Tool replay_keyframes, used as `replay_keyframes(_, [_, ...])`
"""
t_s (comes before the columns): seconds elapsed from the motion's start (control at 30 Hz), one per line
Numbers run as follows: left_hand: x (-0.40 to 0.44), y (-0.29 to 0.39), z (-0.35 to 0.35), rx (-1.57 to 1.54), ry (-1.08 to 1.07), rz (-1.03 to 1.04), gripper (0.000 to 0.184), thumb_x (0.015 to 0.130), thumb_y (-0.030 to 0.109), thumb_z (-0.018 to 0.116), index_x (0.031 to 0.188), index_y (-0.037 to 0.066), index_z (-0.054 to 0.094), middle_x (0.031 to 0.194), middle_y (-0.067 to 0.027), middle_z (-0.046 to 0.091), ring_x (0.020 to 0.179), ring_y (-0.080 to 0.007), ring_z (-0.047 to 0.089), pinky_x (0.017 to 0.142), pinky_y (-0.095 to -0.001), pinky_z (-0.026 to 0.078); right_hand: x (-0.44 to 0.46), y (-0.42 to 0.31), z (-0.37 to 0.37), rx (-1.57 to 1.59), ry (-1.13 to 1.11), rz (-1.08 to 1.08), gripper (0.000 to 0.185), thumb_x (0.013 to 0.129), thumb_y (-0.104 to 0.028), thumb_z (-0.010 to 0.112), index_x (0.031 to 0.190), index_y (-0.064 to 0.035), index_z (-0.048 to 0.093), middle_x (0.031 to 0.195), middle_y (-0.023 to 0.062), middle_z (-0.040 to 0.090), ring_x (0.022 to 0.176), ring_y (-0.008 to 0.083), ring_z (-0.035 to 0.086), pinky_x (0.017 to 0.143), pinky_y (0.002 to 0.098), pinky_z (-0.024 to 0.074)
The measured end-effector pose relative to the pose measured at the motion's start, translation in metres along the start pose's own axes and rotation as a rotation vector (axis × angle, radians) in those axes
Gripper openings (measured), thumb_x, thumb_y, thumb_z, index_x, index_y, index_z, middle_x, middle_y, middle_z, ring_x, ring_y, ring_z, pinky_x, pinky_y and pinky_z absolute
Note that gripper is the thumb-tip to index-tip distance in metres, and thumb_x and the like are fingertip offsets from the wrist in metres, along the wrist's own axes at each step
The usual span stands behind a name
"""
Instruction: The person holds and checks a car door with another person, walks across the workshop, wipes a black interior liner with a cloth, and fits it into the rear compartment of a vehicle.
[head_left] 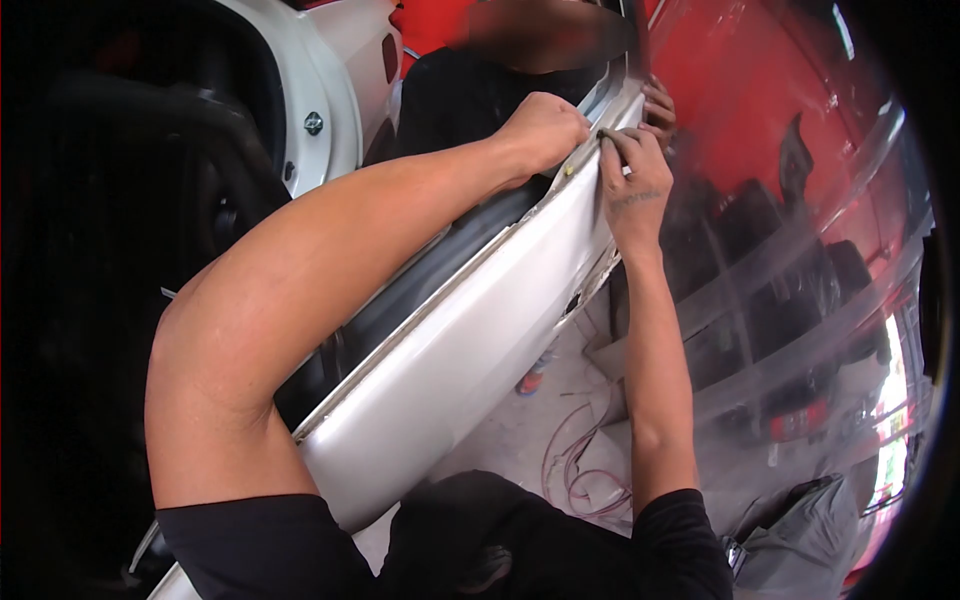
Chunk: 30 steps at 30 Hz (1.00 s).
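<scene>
A white car door (470, 315) stands edge-up, running from the lower left to the top centre. My left hand (545, 132) is closed at the inner side of its far upper edge; what its fingers grip is too small to make out. Across the edge, my right hand (637, 178) pinches at the same rim with thumb and fingers, on the outer side. Something small and dark shows at its fingertips. A small yellowish clip (569, 170) sits on the rim between my hands.
Facing me, a person in a black shirt (440, 95) has a hand (659, 105) on the door's far end. A white car body (335, 90) is at left. Clear plastic sheeting (790, 300) hangs at right. A red hose (580, 480) lies on the floor.
</scene>
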<state>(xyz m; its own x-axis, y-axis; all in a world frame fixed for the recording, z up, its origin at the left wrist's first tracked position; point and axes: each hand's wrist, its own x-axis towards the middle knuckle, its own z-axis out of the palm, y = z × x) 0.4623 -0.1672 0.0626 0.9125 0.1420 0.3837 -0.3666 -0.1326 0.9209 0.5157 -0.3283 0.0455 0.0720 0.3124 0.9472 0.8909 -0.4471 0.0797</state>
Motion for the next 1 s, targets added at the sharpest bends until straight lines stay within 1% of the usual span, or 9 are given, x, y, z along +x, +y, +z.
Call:
replay_keyframes(0.03, [-0.001, 0.002, -0.001, 0.029, -0.027, -0.025, 0.023, 0.084, 0.009, 0.063, 0.1, -0.006, 0.072, 0.092, -0.0089, 0.071, 0.085, -0.0136, 0.062, 0.08, -0.0274, 0.047, -0.001, 0.001, -0.001, 0.061, -0.016, 0.055, 0.015, 0.084, -0.009, 0.066, 0.096, -0.0006, 0.07, 0.089, 0.0126, 0.064, 0.08, 0.0298, 0.064, 0.075, 0.0367, 0.0501])
replay_keyframes(0.13, [0.001, 0.0, -0.001, 0.031, -0.03, -0.029, 0.022, 0.084, 0.008, 0.063, 0.099, -0.005, 0.072, 0.092, -0.0084, 0.07, 0.086, -0.0134, 0.061, 0.081, -0.0272, 0.047, 0.003, -0.006, -0.011, 0.2, -0.06, 0.169, 0.017, 0.084, -0.01, 0.067, 0.098, 0.0002, 0.07, 0.089, 0.0118, 0.064, 0.077, 0.026, 0.065, 0.073, 0.0328, 0.051])
replay_keyframes(0.23, [0.001, -0.002, 0.0, 0.028, -0.034, -0.024, 0.023, 0.084, 0.008, 0.063, 0.1, -0.006, 0.071, 0.094, -0.009, 0.07, 0.088, -0.0137, 0.061, 0.082, -0.0274, 0.047, 0.006, -0.016, -0.012, 0.263, -0.112, 0.29, 0.017, 0.084, -0.011, 0.068, 0.097, -0.0001, 0.07, 0.089, 0.0127, 0.065, 0.075, 0.0256, 0.065, 0.071, 0.0332, 0.0511])
replay_keyframes(0.33, [-0.005, 0.003, 0.0, 0.041, -0.024, 0.004, 0.025, 0.083, 0.007, 0.062, 0.101, -0.007, 0.071, 0.096, -0.0107, 0.071, 0.088, -0.0146, 0.062, 0.083, -0.0278, 0.047, 0.007, -0.012, -0.007, 0.126, -0.093, 0.183, 0.013, 0.086, -0.007, 0.067, 0.096, 0.0022, 0.068, 0.089, 0.0111, 0.064, 0.068, 0.0213, 0.064, 0.067, 0.0297, 0.0509])
replay_keyframes(0.43, [-0.006, 0.006, -0.003, 0.173, -0.039, 0.09, 0.027, 0.082, 0.008, 0.061, 0.102, -0.008, 0.071, 0.097, -0.0135, 0.072, 0.089, -0.0167, 0.063, 0.084, -0.0284, 0.048, 0.005, -0.016, -0.004, 0.059, -0.065, 0.153, 0.014, 0.083, -0.009, 0.069, 0.094, -0.0009, 0.069, 0.089, 0.0138, 0.064, 0.078, 0.0286, 0.065, 0.073, 0.0351, 0.0509])
replay_keyframes(0.53, [-0.009, 0.009, -0.002, 0.193, -0.023, 0.116, 0.028, 0.081, 0.008, 0.06, 0.101, -0.008, 0.071, 0.097, -0.0161, 0.072, 0.088, -0.0193, 0.064, 0.084, -0.0291, 0.048, 0.002, -0.001, 0.001, -0.234, -0.024, -0.234, 0.01, 0.085, -0.005, 0.069, 0.094, 0.0006, 0.067, 0.09, 0.0116, 0.064, 0.082, 0.0277, 0.066, 0.071, 0.0344, 0.0523])
replay_keyframes(0.63, [-0.008, 0.008, -0.001, 0.189, -0.032, 0.101, 0.029, 0.082, 0.009, 0.058, 0.101, -0.008, 0.071, 0.098, -0.0178, 0.072, 0.088, -0.0212, 0.065, 0.084, -0.0299, 0.048, -0.001, 0.0, 0.002, -0.162, -0.003, -0.173, 0.01, 0.086, -0.005, 0.068, 0.094, 0.0007, 0.068, 0.091, 0.0114, 0.065, 0.088, 0.0291, 0.065, 0.075, 0.0352, 0.0526])
replay_keyframes(0.73, [-0.005, 0.006, -0.001, 0.153, -0.034, 0.06, 0.029, 0.081, 0.008, 0.058, 0.101, -0.007, 0.071, 0.099, -0.0178, 0.072, 0.088, -0.0211, 0.065, 0.085, -0.0301, 0.048, 0.001, -0.007, -0.001, 0.07, 0.005, 0.062, 0.012, 0.086, -0.008, 0.067, 0.095, -0.0012, 0.07, 0.093, 0.0124, 0.065, 0.084, 0.0293, 0.064, 0.078, 0.0355, 0.0496])
replay_keyframes(1.0, [-0.012, 0.01, 0.0, -0.014, -0.038, 0.003, 0.027, 0.082, 0.007, 0.059, 0.103, -0.006, 0.072, 0.095, -0.0106, 0.071, 0.087, -0.016, 0.062, 0.083, -0.0285, 0.047, 0.003, -0.015, -0.007, 0.21, -0.056, 0.257, 0.013, 0.085, -0.01, 0.068, 0.095, -0.0007, 0.069, 0.092, 0.0125, 0.065, 0.077, 0.0269, 0.065, 0.074, 0.0343, 0.0501])
